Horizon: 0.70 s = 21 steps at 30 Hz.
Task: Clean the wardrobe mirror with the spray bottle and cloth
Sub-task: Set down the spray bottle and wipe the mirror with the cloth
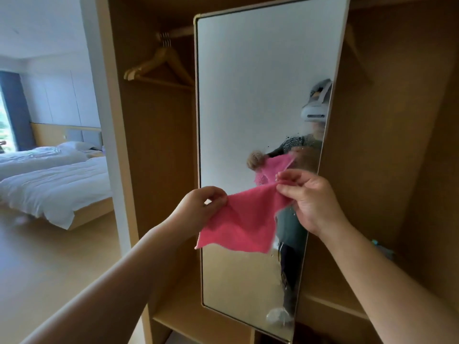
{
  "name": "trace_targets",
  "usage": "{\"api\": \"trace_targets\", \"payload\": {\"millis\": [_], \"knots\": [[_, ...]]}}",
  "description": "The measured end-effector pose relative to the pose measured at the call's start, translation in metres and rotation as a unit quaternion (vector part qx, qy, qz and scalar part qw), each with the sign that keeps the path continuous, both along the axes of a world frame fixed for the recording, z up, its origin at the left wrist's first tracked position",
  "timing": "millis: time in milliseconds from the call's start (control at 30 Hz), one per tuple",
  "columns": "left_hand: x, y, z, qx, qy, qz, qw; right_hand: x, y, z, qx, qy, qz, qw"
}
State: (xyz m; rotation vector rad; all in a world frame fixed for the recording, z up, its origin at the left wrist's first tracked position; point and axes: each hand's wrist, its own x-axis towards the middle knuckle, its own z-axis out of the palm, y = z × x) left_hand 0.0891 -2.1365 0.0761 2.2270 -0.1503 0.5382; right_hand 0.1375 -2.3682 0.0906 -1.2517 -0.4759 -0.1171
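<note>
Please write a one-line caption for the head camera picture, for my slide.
The left hand and the right hand pinch a pink cloth stretched in front of the wardrobe mirror.

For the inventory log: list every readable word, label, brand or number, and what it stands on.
None can be read.
The pink cloth, mirror and wooden hangers show no print; the headset reflected in the mirror is too blurred to tell.

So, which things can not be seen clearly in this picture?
- Head view: no spray bottle shows plainly; a teal thing at the right is too blurred to name.
- Head view: the cloth, pinched by left hand and right hand, hides part of the mirror.
- Head view: the frame's upper edge cuts the mirror's top right corner.
</note>
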Motion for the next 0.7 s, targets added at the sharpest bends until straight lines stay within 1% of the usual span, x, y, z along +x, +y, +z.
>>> {"api": "trace_targets", "payload": {"millis": [67, 133, 200, 233, 333, 367, 400, 467, 500, 533, 567, 600, 633, 667, 700], "knots": [[0.002, 0.002, -0.003, -0.002, 0.036, -0.027, 0.999, 0.009, 0.004, 0.011, -0.003, -0.005, -0.013, 1.0], [0.002, 0.002, -0.003, -0.065, 0.042, -0.056, 0.995, 0.018, 0.006, 0.016, -0.026, -0.002, -0.027, 0.999], [0.0, 0.002, 0.005, -0.135, 0.007, -0.072, 0.988, 0.028, 0.006, 0.015, -0.059, 0.021, -0.035, 0.997], [-0.001, 0.002, 0.011, -0.145, -0.021, -0.066, 0.987, 0.032, 0.006, 0.013, -0.088, 0.034, -0.036, 0.995], [0.0, 0.0, 0.033, -0.127, -0.097, -0.06, 0.985, 0.039, 0.01, 0.0, -0.201, 0.077, -0.017, 0.976], [0.001, -0.001, 0.04, -0.132, -0.113, -0.068, 0.983, 0.039, 0.013, -0.005, -0.219, 0.096, -0.001, 0.971], [0.003, -0.001, 0.046, -0.139, -0.125, -0.072, 0.98, 0.039, 0.017, -0.011, -0.218, 0.118, 0.023, 0.969], [0.011, 0.002, 0.057, -0.146, -0.15, -0.07, 0.975, 0.038, 0.026, -0.024, -0.185, 0.157, 0.068, 0.968], [0.016, 0.005, 0.062, -0.145, -0.161, -0.07, 0.974, 0.038, 0.032, -0.03, -0.178, 0.167, 0.072, 0.967], [0.021, 0.008, 0.066, -0.14, -0.167, -0.075, 0.973, 0.038, 0.038, -0.036, -0.187, 0.162, 0.054, 0.968], [0.026, 0.012, 0.07, -0.136, -0.17, -0.084, 0.972, 0.038, 0.043, -0.04, -0.226, 0.134, 0.015, 0.965], [0.031, 0.016, 0.073, -0.129, -0.171, -0.092, 0.972, 0.038, 0.049, -0.044, -0.289, 0.08, -0.045, 0.953], [0.036, 0.021, 0.075, -0.118, -0.173, -0.098, 0.973, 0.037, 0.055, -0.049, -0.347, 0.009, -0.117, 0.931], [0.041, 0.025, 0.076, -0.103, -0.175, -0.104, 0.974, 0.034, 0.061, -0.052, -0.37, -0.051, -0.17, 0.912], [0.045, 0.029, 0.077, -0.091, -0.176, -0.111, 0.974, 0.029, 0.07, -0.056, -0.361, -0.076, -0.191, 0.91]]}}
